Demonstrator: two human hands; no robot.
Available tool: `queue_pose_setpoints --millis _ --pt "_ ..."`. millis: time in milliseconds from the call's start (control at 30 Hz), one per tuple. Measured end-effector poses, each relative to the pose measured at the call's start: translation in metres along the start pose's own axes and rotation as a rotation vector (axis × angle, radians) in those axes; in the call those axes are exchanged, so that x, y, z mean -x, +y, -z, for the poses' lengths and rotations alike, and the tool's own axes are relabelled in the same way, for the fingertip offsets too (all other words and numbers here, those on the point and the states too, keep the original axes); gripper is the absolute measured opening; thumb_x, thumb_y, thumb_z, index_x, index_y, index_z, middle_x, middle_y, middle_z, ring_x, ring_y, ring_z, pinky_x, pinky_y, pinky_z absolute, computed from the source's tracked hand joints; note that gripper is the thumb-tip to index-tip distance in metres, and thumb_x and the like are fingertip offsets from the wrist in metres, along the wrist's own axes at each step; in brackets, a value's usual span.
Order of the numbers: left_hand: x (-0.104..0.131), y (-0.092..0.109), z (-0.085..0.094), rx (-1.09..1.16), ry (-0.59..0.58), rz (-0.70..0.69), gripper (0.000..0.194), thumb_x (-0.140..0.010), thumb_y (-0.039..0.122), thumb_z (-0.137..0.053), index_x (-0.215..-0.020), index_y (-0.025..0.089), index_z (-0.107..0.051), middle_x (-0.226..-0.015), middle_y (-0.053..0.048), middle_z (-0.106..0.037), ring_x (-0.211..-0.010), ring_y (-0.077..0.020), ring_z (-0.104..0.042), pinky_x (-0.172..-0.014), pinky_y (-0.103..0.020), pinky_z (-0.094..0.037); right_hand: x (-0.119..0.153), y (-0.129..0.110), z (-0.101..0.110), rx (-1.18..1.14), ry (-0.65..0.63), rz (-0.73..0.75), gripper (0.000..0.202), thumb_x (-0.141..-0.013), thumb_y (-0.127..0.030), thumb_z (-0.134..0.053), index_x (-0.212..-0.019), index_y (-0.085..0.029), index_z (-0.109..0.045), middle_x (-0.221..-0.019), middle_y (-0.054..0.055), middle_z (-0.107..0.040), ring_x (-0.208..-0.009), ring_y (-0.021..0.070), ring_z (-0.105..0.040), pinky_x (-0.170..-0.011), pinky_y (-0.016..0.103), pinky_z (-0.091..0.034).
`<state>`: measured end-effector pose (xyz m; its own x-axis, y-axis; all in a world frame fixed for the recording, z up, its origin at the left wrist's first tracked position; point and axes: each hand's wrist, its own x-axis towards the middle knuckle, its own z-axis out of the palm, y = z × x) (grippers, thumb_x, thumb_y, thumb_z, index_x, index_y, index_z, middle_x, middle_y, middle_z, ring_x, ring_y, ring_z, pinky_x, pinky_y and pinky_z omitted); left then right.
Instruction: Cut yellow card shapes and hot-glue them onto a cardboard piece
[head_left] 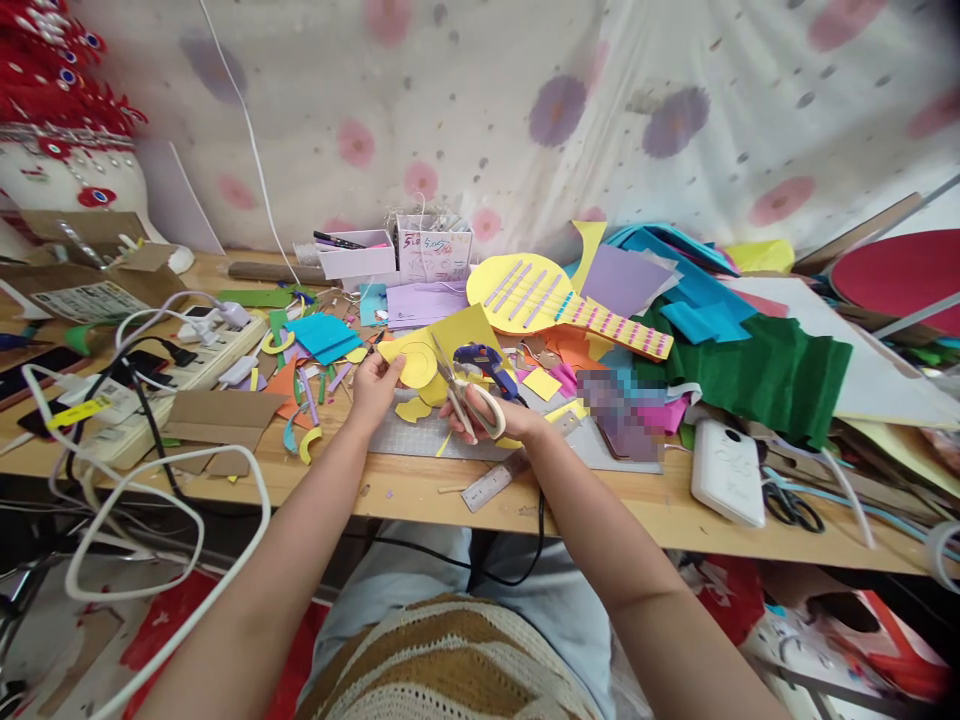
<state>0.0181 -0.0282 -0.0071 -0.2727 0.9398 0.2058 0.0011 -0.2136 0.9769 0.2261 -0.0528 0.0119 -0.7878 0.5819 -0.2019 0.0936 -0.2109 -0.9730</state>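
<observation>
My left hand (pixel 373 385) pinches a yellow paper sheet (pixel 439 350) that has a round shape partly cut out of it, held just above the wooden table (pixel 420 490). My right hand (pixel 491 412) grips white-handled scissors (pixel 459 385), blades open and pointing up-left into the yellow paper. A blue glue gun (pixel 484 358) lies right behind the scissors. Small yellow offcuts (pixel 412 408) sit on a grey cutting mat (pixel 420 435) under my hands. A metal ruler (pixel 499 482) lies near the table's front edge.
A yellow paper guitar (pixel 559 300) lies behind, next to piles of blue, purple and green paper (pixel 757 365). A power strip (pixel 187 375) with white cables is at left, with cardboard (pixel 221 415) beside it. A white device (pixel 726 472) and black scissors (pixel 791 505) lie at right.
</observation>
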Motion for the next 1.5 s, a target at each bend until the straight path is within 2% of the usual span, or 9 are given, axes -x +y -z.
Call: queue_pose_setpoints --millis 233,400,533,700,933,1100,1267,1367,1500 --pt "-0.017 0.030 -0.010 -0.048 -0.194 0.005 0.033 -0.065 0.041 -0.067 -0.081 0.014 -0.060 -0.072 -0.003 -0.063 -0.054 -0.0105 -0.054 -0.047 -0.023 -0.048 0.000 -0.004 0.000 -0.076 0.028 0.114 0.066 -0.081 -0.070 -0.024 -0.099 -0.014 -0.052 -0.072 0.005 -0.047 -0.054 0.0098 -0.040 -0.038 0.023 -0.018" --pt "-0.026 0.045 -0.022 -0.077 -0.253 -0.020 0.028 -0.068 0.037 -0.065 -0.083 0.015 -0.058 -0.071 -0.001 -0.061 -0.059 -0.0122 -0.056 -0.050 -0.024 -0.048 0.006 -0.011 0.006 -0.115 -0.018 0.151 0.064 -0.079 -0.070 -0.029 -0.101 -0.014 -0.052 -0.076 0.006 -0.051 -0.058 0.0109 -0.042 -0.040 0.022 -0.023" --pt "-0.027 0.045 -0.035 -0.115 -0.211 -0.070 0.022 -0.076 0.039 -0.058 -0.077 0.018 -0.053 -0.060 0.002 -0.050 -0.051 -0.0108 -0.051 -0.050 -0.025 -0.046 0.007 -0.018 0.016 -0.156 -0.013 0.263 0.076 -0.072 -0.078 -0.027 -0.099 -0.012 -0.052 -0.079 0.010 -0.055 -0.064 0.0136 -0.047 -0.041 0.022 -0.027" --pt "-0.031 0.047 -0.056 -0.078 -0.079 -0.155 0.023 -0.076 0.041 -0.060 -0.077 0.019 -0.051 -0.067 0.000 -0.051 -0.065 -0.0141 -0.055 -0.057 -0.025 -0.044 0.016 -0.028 0.031 -0.067 -0.056 0.288 0.065 -0.070 -0.073 -0.044 -0.098 -0.014 -0.053 -0.076 0.004 -0.049 -0.060 0.0104 -0.043 -0.044 0.021 -0.028" --pt "-0.017 0.038 -0.072 -0.087 -0.001 -0.153 0.030 -0.079 0.050 -0.052 -0.081 0.021 -0.044 -0.055 0.006 -0.042 -0.039 -0.0075 -0.042 -0.043 -0.022 -0.035 0.025 -0.020 0.036 0.039 0.120 0.225 0.062 -0.070 -0.073 -0.044 -0.096 -0.017 -0.048 -0.073 0.001 -0.040 -0.058 0.0101 -0.039 -0.049 0.026 -0.027" --pt "-0.005 0.025 -0.072 0.016 -0.082 -0.131 0.030 -0.079 0.051 -0.050 -0.081 0.021 -0.042 -0.055 0.007 -0.045 -0.035 -0.0067 -0.040 -0.037 -0.021 -0.034 0.026 -0.015 0.037 0.146 0.173 0.161 0.057 -0.073 -0.071 -0.043 -0.092 -0.016 -0.046 -0.068 -0.001 -0.040 -0.056 0.0097 -0.039 -0.048 0.026 -0.027" --pt "-0.006 0.018 -0.063 0.106 -0.153 -0.061 0.033 -0.075 0.051 -0.055 -0.082 0.022 -0.043 -0.051 0.009 -0.046 -0.033 -0.0064 -0.037 -0.035 -0.021 -0.035 0.027 -0.013 0.039 0.263 0.233 0.122 0.054 -0.073 -0.069 -0.043 -0.084 -0.016 -0.044 -0.065 -0.002 -0.042 -0.055 0.0086 -0.041 -0.051 0.025 -0.031" --pt "-0.008 0.018 -0.055 0.149 -0.223 -0.011 0.036 -0.072 0.050 -0.059 -0.087 0.021 -0.045 -0.050 0.009 -0.045 -0.032 -0.0054 -0.033 -0.036 -0.021 -0.036 0.027 -0.011 0.036 0.312 0.224 0.125 0.050 -0.074 -0.067 -0.045 -0.074 -0.017 -0.040 -0.064 -0.003 -0.042 -0.055 0.0078 -0.041 -0.052 0.024 -0.032" --pt "-0.008 0.017 -0.049 0.120 -0.240 -0.025 0.036 -0.072 0.049 -0.059 -0.090 0.022 -0.045 -0.052 0.008 -0.048 -0.035 -0.0068 -0.040 -0.037 -0.020 -0.036 0.025 -0.010 0.032 0.304 0.196 0.149 0.051 -0.074 -0.069 -0.042 -0.075 -0.018 -0.038 -0.065 -0.003 -0.042 -0.055 0.0077 -0.040 -0.050 0.024 -0.032"
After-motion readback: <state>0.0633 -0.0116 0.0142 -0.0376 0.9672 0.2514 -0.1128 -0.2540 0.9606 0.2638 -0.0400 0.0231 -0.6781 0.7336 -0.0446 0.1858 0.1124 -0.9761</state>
